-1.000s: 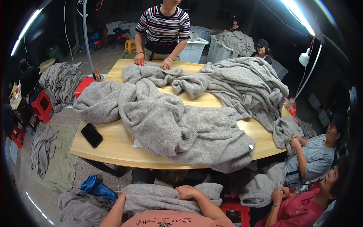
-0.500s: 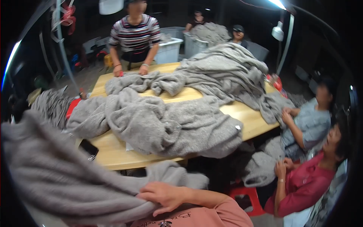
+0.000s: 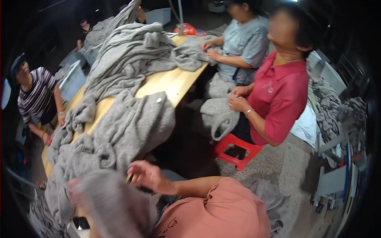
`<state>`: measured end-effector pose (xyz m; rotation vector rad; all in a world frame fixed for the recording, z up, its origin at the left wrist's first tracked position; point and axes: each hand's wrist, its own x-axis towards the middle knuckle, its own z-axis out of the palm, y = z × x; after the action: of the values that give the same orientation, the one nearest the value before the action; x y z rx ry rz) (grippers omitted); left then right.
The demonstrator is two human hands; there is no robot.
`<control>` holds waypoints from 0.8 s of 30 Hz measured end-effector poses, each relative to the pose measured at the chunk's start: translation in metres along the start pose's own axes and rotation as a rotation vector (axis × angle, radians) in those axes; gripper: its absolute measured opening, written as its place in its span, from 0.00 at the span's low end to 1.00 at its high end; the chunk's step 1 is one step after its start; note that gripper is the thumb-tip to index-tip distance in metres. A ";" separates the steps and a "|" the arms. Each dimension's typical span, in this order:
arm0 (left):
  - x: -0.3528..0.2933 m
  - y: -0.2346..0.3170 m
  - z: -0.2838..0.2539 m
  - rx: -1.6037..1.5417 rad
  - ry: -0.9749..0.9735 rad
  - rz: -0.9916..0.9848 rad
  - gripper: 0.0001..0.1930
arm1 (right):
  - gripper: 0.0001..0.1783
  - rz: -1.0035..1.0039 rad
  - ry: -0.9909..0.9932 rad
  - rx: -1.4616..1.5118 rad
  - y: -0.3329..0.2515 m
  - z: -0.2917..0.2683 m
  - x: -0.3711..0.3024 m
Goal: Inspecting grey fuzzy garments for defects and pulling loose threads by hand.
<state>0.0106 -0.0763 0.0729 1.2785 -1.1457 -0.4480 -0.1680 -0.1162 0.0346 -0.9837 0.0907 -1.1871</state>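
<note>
1. We see a gray knit cloth [image 3: 117, 204] down low, in front of the peach shirt [image 3: 226, 210], near the table's close end. It is blurry.
2. We see the left hand [image 3: 74, 191] at the cloth's left edge. It is too blurry, so we cannot tell how its fingers stand.
3. We see the right hand [image 3: 150, 177] just beside the cloth's top. Its fingers are a bit bent and loosely spread.
4. Near the cloth, we find a dark phone [image 3: 81, 223].
5. Past the hands, we see gray sweaters [image 3: 133, 123] lying on the wooden table [image 3: 166, 85]. A big gray heap [image 3: 123, 59] sits farther back.
6. On the right, we see a person in a red shirt [image 3: 279, 95] sitting on a red stool [image 3: 242, 152], with gray knit [image 3: 218, 115] in both hands.
7. Next to them, we see a person in a pale blue top [image 3: 246, 39].
8. Across the table, we see a person in stripes [image 3: 37, 95], near a white bin [image 3: 73, 83].
</note>
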 end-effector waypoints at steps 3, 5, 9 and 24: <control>-0.017 0.018 0.086 0.177 -0.443 0.092 0.08 | 0.20 0.067 0.240 -0.297 -0.020 -0.064 0.001; -0.032 -0.041 0.114 0.109 -0.711 -0.208 0.14 | 0.13 0.286 0.187 -0.334 0.005 -0.123 -0.009; -0.068 -0.083 0.106 0.473 -0.676 -0.203 0.23 | 0.15 0.613 0.154 -1.109 0.048 -0.199 -0.078; -0.091 -0.062 0.093 0.548 -0.610 -0.017 0.28 | 0.03 0.608 0.286 -0.268 0.004 -0.172 -0.062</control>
<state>-0.0874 -0.0691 -0.0322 1.6799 -1.8606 -0.5818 -0.2833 -0.1681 -0.0973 -0.9177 0.7413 -0.7506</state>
